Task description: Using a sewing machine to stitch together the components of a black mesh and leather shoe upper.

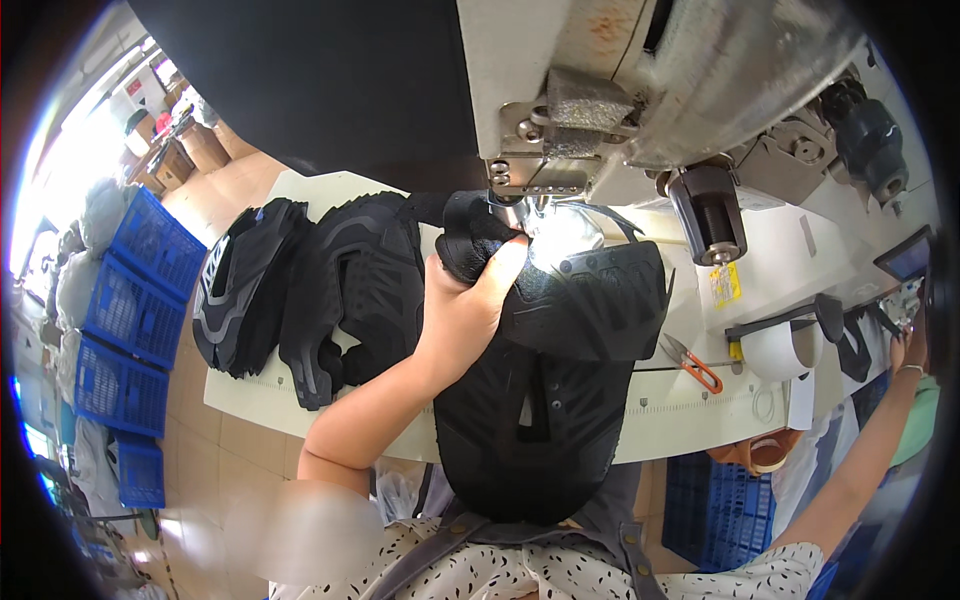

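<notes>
Draping over the worktop's (690, 422) near edge, a black shoe upper (580, 440) with a slot-like opening and small eyelets hangs down toward the person's grey apron (415, 562). Just above it lies a second black section (600, 310), its eyelets near the bright lamp patch; from where I stand I can't tell whether the two are joined. The left hand (465, 310) has its fingers clamped on the curled black end of the work, thumb on top, close under the sewing machine (545, 45). The right hand (903, 350) is reached far out past the worktop's right end, near a dark-framed screen (907, 262); whether its fingers are apart or together I can't tell.

Toward the worktop's left edge lean two piles of black uppers, the outer pile (270, 315) trimmed in grey, the inner pile (395, 260) nearer the machine. On the right side, orange-handled thread snips (695, 367) lie near the ruled edge, with a white roll (772, 352) beyond them. Farther off, blue plastic crates (130, 318) are stacked on the tiled floor (195, 425) to the left, and cardboard boxes (203, 147) stand behind.
</notes>
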### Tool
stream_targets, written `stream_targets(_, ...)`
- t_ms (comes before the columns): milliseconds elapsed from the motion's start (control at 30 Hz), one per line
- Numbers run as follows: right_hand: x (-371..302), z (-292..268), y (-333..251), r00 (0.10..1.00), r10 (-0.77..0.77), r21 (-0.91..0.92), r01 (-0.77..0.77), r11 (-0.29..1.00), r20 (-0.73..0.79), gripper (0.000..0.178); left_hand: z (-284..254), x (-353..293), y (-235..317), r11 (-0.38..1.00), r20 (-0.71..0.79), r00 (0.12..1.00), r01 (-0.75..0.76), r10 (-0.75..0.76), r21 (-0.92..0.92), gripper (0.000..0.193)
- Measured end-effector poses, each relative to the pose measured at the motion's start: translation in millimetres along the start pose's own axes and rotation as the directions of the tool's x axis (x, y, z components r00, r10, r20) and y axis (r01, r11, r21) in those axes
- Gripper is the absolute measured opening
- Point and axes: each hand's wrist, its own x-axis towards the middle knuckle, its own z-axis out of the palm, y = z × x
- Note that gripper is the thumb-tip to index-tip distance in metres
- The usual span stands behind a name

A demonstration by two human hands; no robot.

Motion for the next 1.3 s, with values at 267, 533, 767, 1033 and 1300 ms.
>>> stream_targets(267, -40.4, 42.4, -48.0, 0.911, -0.164, 0.026, 0.188, 0.982, -0.379, 0.034, 2.3, -0.1, 3.3, 0.999, 0.001, 1.0, -0.03, 0.03, 0.025, 0.007)
stream_targets(533, -261.1, 255.8, -234.2, 0.479, -0.877, -0.198, 0.856, 0.477, -0.039, 0.024, 1.1, -0.4, 2.5, 1.0, -0.006, 1.0, 0.004, -0.004, -0.004, 0.006)
stream_targets(767, -289.9, 344.0, -304.8, 0.477, -0.857, 0.159, 0.847, 0.507, 0.194, 0.031, -1.6, 3.7, 3.5, 0.998, 0.033, 0.999, -0.034, 0.032, 0.055, 0.005)
stream_targets(1033, -287.2, 345.5, -303.2, 0.589, -0.806, 0.199, 0.784, 0.589, 0.062, 0.028, -2.4, 5.6, 1.8, 0.999, 0.034, 0.998, -0.046, 0.046, 0.003, 0.005)
stream_targets(1300, -253.9, 364.2, -327.6, 0.496, -0.855, 0.3, 0.801, 0.517, 0.152, 0.004, -5.6, 6.1, 2.5, 0.998, 0.063, 0.997, 0.05, -0.047, -0.039, 0.007)
